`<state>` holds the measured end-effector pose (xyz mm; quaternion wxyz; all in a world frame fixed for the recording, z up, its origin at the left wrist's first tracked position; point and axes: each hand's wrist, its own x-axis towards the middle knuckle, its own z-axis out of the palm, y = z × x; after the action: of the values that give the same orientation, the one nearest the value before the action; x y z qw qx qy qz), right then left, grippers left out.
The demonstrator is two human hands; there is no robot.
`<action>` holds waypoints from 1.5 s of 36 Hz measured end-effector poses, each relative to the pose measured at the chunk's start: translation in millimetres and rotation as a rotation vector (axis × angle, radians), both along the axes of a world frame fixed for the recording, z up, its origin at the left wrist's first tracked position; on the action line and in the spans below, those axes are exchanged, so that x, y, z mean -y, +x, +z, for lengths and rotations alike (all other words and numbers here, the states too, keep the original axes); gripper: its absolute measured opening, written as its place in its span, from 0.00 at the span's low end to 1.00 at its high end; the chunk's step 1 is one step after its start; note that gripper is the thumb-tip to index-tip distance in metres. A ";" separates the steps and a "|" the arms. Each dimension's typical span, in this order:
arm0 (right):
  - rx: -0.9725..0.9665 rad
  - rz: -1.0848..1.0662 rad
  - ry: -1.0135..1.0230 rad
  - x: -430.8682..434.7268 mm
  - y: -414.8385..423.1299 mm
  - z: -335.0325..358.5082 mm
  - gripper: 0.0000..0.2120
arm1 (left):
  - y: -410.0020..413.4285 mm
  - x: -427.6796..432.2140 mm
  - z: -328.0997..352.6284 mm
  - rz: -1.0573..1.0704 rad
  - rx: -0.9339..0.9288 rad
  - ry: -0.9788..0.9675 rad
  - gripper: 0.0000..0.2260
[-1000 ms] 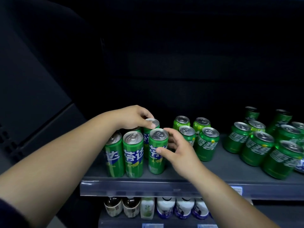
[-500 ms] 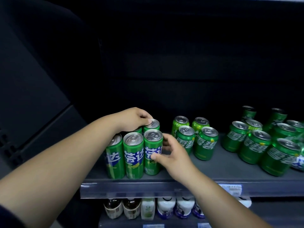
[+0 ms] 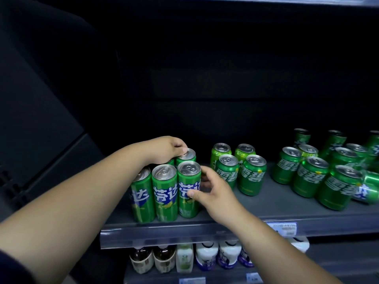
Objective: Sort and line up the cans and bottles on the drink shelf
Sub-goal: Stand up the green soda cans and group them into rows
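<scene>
Three tall green cans stand in a front row at the left of the grey shelf (image 3: 266,206), with more behind them. My right hand (image 3: 213,191) holds the rightmost front tall can (image 3: 187,193), thumb on its label and fingers round its right side. My left hand (image 3: 166,149) curls over the rear cans, fingertips pinching the rim of the back tall can (image 3: 186,155). Several short green cans (image 3: 251,175) stand in a small group just right of my right hand.
A larger cluster of short green cans (image 3: 309,177) crowds the shelf's right end, one lying on its side (image 3: 369,189). Below the shelf lip (image 3: 164,234) stand brown bottles (image 3: 151,259) and white bottles (image 3: 207,256). A price tag (image 3: 284,228) hangs on the lip.
My right hand has slid the front tall can left until it sits against the other two front cans. My left hand has stayed on the back can.
</scene>
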<state>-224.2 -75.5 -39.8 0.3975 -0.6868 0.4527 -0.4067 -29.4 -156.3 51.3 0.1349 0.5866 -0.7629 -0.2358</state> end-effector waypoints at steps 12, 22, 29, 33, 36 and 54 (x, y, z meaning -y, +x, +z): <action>0.012 -0.027 -0.005 -10.0 -2.3 -3.8 0.26 | -0.7 -1.6 -0.7 -0.012 -0.009 0.023 0.11; -0.002 -0.066 -0.012 -9.8 2.9 -9.6 0.23 | -0.7 -3.3 -4.4 0.015 0.001 -0.019 0.11; 0.019 -0.077 -0.012 -12.2 3.2 -11.3 0.23 | -0.2 -6.0 -3.9 0.021 0.024 -0.073 0.10; 0.060 -0.090 0.008 -13.9 -8.0 -6.9 0.29 | -1.7 -13.6 2.5 0.021 -0.046 -0.191 0.06; 0.100 -0.147 -0.003 -14.0 -22.6 -2.8 0.26 | -11.1 -24.9 12.0 0.010 -0.113 -0.308 0.03; 0.150 -0.326 -0.173 30.5 -144.5 -11.2 0.22 | -155.7 -71.8 -18.4 0.056 -0.319 -0.461 0.26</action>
<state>-368.7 -106.0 -51.0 0.2983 -0.6039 0.4903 -0.5531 -185.2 -84.5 32.9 0.3895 0.5168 -0.7491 -0.1417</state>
